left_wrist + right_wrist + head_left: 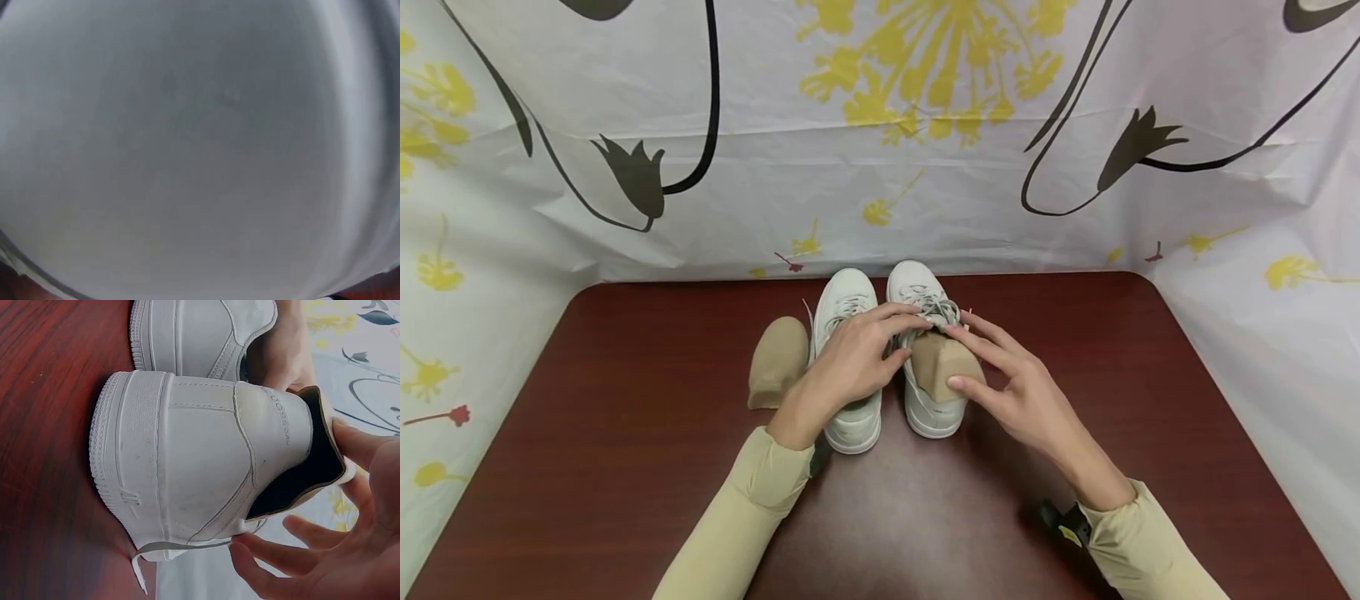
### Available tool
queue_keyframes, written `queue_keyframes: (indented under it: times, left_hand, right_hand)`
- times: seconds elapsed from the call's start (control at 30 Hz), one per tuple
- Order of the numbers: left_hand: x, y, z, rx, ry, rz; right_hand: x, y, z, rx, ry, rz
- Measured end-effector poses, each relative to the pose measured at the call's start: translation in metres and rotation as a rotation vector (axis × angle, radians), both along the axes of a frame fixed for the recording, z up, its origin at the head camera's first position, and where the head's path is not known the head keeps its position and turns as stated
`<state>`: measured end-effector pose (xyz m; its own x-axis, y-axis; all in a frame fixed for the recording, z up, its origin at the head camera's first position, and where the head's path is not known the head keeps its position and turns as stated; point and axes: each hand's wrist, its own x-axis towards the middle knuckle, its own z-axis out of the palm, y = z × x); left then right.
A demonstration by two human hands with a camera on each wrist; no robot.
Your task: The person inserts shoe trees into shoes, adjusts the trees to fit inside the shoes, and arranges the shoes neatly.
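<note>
A pair of white lace-up sneakers stands side by side, toes toward the back. A tan moulded shoe insert (953,367) sits tilted in the opening of the right sneaker (934,418), partly sticking out over the heel. My right hand (1026,392) pinches this insert, thumb on its near end and fingers along the collar and laces. Reaching across the left sneaker (853,429), my left hand (859,354) holds the right sneaker near its tongue. In the right wrist view, the insert's thin edge (326,415) rises above the sneaker's heel (281,419). A blurred pale surface fills the left wrist view.
A second tan insert (778,358) lies on the dark red table (647,433), left of the sneakers. Behind the table hangs a white patterned cloth (760,183), close to the toes. A loose lace (139,575) trails beside the right sneaker.
</note>
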<state>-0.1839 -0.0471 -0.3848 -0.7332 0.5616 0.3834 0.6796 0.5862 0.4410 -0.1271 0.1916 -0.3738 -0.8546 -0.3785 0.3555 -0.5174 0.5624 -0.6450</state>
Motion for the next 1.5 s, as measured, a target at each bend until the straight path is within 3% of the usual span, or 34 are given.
queue_keyframes:
  times: [0.2,0.57,0.97,1.5]
  left_hand:
    - [0.0,-0.001,0.0,-0.003,-0.002,-0.003]
    - [0.0,-0.001,0.002,-0.015,-0.023,0.008]
    - [-0.001,-0.001,0.0,-0.013,-0.002,0.006]
    - [-0.001,0.0,0.0,-0.031,-0.025,0.021]
  right_hand:
    - [-0.002,-0.003,-0.003,-0.004,0.007,-0.03]
    - [-0.007,-0.008,-0.003,0.079,0.045,-0.129]
    - [-0.004,-0.008,-0.007,0.048,0.11,-0.102]
    - [-0.01,-0.014,-0.014,0.144,0.176,-0.218]
